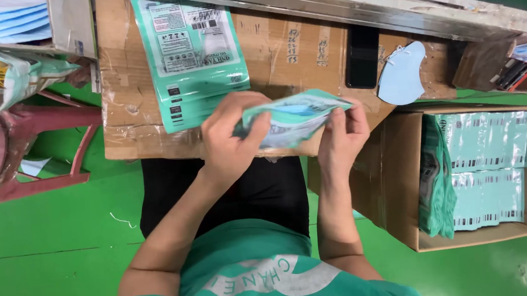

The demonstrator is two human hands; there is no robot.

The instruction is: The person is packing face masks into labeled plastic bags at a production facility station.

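— Teal plastic, that pouch (292, 116); which way does it run between the two hands?

— Its long axis lies crosswise, roughly left to right, rising a little toward the right end. The left hand (229, 138) has it by the left end, the right hand (344, 135) by the right end, so it spans the gap between them.

— Are the fingers clenched on it, or only resting?

— Grasping. The left fingers (244, 115) curl over the top edge with the thumb under it; the right fingers (340, 116) pinch the far corner. Neither hand is released.

— Where is the pouch, then, against the surface?

— Held up just above the near edge of the cardboard surface (306, 46), not lying on it. A pale blue mask seems to show through its clear face, though I can't tell how far in it sits.

— Which hand is nearer to what lies around?

— The left is nearer the stack of flat pouches (192, 54) lying on the cardboard, up and to the left of it. The right is nearer the loose blue mask (402, 76) and the dark phone (361, 58), and also the open carton (401, 175) on the green floor (54, 243), where filled packs (487, 169) stand in rows.

— So the pouch sits midway?

— Yes, between both, equally held.
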